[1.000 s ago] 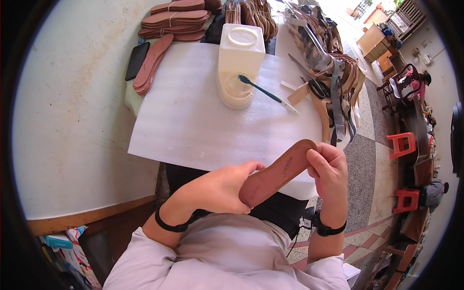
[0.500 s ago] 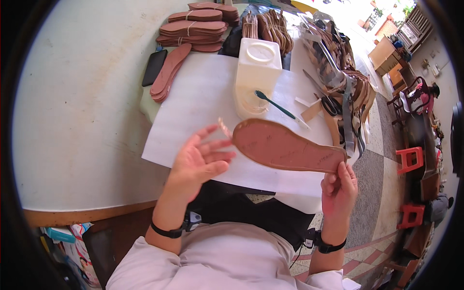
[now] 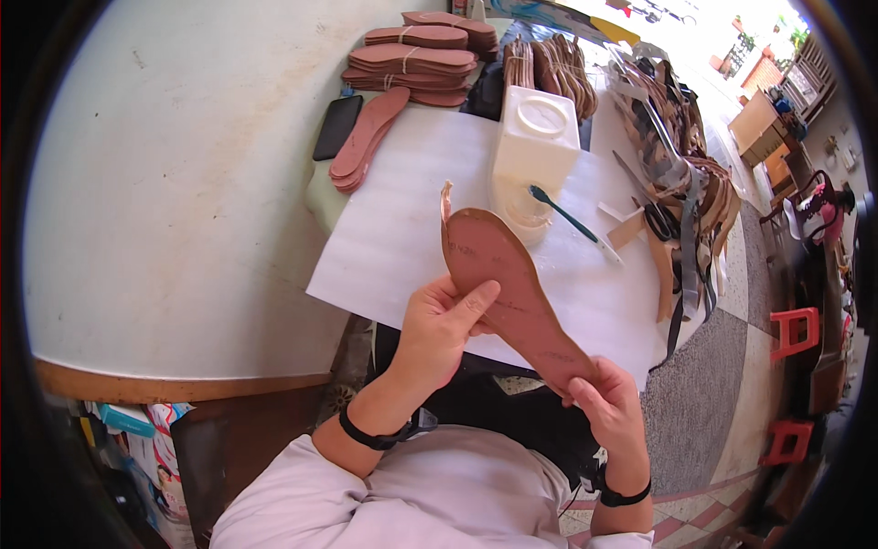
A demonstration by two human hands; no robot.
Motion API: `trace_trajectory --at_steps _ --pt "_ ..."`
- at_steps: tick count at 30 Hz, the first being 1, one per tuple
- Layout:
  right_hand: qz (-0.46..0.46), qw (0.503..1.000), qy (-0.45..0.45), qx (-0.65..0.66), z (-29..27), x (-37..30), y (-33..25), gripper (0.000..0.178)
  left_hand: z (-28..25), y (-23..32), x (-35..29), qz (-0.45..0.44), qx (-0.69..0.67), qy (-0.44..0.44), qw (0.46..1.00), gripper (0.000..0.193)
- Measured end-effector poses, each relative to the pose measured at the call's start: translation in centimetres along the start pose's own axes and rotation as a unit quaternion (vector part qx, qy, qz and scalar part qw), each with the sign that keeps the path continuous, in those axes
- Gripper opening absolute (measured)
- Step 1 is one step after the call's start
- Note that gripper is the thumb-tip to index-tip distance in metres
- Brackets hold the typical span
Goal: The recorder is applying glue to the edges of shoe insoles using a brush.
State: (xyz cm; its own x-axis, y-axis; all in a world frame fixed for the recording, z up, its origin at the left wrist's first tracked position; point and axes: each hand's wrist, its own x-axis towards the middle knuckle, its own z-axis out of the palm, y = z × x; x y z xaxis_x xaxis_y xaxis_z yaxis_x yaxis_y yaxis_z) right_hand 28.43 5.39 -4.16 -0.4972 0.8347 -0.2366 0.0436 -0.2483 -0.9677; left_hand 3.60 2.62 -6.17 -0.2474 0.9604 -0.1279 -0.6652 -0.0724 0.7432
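Observation:
A reddish-brown shoe insole [image 3: 503,284] with a tan strip along its edge is held up in front of me, tilted across the white sheet. My left hand [image 3: 445,322] grips its side near the middle, thumb lying on the face. At the narrow end, lower right, my right hand [image 3: 608,403] pinches it between thumb and fingers. A loose tail of the strip [image 3: 446,199] sticks up from the broad end. Beyond it stands a cut-open white plastic container [image 3: 540,133], with a green-and-white toothbrush [image 3: 576,224] resting across its rim.
Bundled insoles [image 3: 412,59] are stacked at the back, with loose insoles [image 3: 370,137] beside a black phone [image 3: 338,126]. Scissors [image 3: 660,221] and a heap of strips [image 3: 677,137] lie at the right. A white sheet [image 3: 393,247] covers the work surface. Red stools [image 3: 794,332] stand on the floor.
My left hand has closed on the insole's side, having been apart from it. The insole has turned so its broad end points up and away. The view has shifted left.

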Motion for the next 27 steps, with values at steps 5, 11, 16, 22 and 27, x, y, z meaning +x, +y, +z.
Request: trace_trajectory --at_steps 5,11,16,22,27 --pt "-0.005 0.994 0.022 -0.110 0.2 0.1 -0.6 0.014 0.4 -0.6 -0.4 0.015 0.065 -0.010 0.998 0.018" --pt "-0.080 0.976 0.022 -0.203 1.4 -0.2 -1.0 0.007 1.8 -1.7 -1.0 0.024 0.083 0.005 0.996 0.020" --pt "-0.113 0.973 0.021 -0.201 2.3 0.2 -1.2 0.007 2.5 -2.6 -2.1 0.060 0.223 0.007 0.973 0.023" --pt "-0.108 0.984 0.052 -0.130 2.7 0.9 -0.6 0.011 3.4 -1.9 -2.5 0.131 0.349 -0.062 0.926 0.020" --pt "-0.113 0.987 0.071 -0.089 2.1 1.2 -0.6 0.014 3.4 -1.6 -2.5 0.106 0.359 -0.111 0.921 0.019"
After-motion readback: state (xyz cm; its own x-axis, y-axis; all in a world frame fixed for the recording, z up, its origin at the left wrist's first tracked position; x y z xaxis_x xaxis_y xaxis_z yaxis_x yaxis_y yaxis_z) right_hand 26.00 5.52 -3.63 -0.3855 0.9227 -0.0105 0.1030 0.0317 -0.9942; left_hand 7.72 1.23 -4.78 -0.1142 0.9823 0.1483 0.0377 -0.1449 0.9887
